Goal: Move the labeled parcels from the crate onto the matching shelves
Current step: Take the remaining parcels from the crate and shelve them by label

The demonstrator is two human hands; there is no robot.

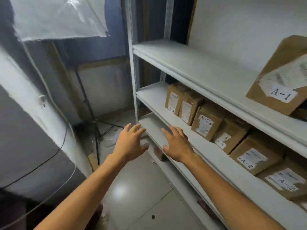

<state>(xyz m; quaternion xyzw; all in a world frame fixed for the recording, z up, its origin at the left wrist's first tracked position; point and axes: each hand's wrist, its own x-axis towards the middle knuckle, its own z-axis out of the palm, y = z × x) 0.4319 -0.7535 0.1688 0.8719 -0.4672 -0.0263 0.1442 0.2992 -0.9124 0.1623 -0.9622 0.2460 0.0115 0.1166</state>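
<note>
Both my hands are stretched forward with spread fingers and hold nothing. My left hand (130, 141) hovers just left of the white shelf unit's lower board (154, 128). My right hand (177, 143) is over that board's front edge. On the middle shelf (149, 95) stands a row of several brown cardboard parcels labeled A-2 (206, 124). A brown parcel labeled A-1 (282, 80) leans on the upper shelf (191, 63) at the far right. No crate is in view.
A light stand's tripod (98, 128) and a translucent umbrella (58, 19) occupy the left corner. A white wall edge with a cable (43, 103) runs down the left. The glossy floor (137, 188) lies below. A brown parcel (159, 154) peeks from under the lower board.
</note>
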